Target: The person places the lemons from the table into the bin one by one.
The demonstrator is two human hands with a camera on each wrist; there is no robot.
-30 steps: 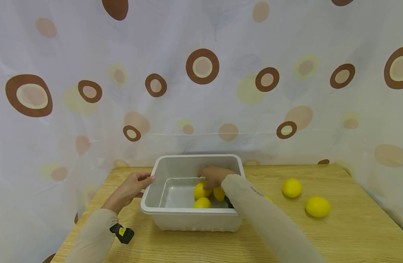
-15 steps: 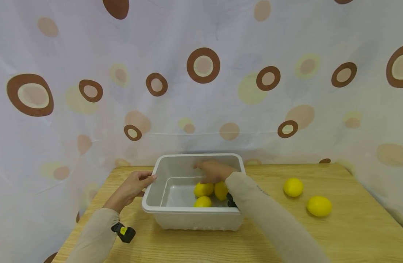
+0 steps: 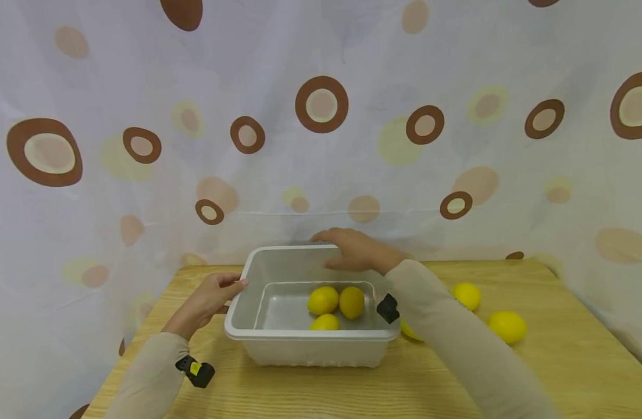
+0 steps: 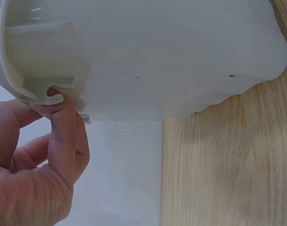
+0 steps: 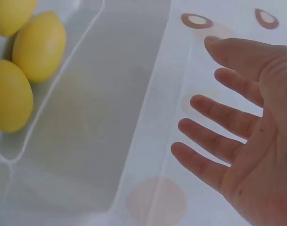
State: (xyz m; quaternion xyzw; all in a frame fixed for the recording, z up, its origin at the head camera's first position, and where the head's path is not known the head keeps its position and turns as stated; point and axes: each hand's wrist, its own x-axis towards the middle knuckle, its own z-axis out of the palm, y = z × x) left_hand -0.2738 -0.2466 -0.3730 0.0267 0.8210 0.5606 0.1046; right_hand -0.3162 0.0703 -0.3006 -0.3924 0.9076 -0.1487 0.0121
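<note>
A grey-white plastic bin [image 3: 316,349] stands on the wooden table. My left hand [image 3: 210,301] pinches its left rim; in the left wrist view the fingers curl under the rim [image 4: 2,56] beside a small hooked tab [image 4: 49,89]. Three yellow lemons lie inside on the right: one at the back left [image 3: 323,301], another beside it [image 3: 351,302], and a third [image 3: 325,322] partly hidden by the front rim. Above the bin's back right part is my right hand [image 3: 360,250], its fingers spread and holding nothing, as the right wrist view [image 5: 256,122] shows.
Right of the bin, a lemon [image 3: 411,332] is partly hidden behind my right forearm. Farther right on the table [image 3: 577,361] lie another lemon [image 3: 467,295] and one nearer the front [image 3: 507,327]. A patterned curtain [image 3: 279,192] hangs right behind the table.
My right hand has let go of the lemons in the bin and risen up and to the right, above the back rim. The left hand keeps its hold on the bin.
</note>
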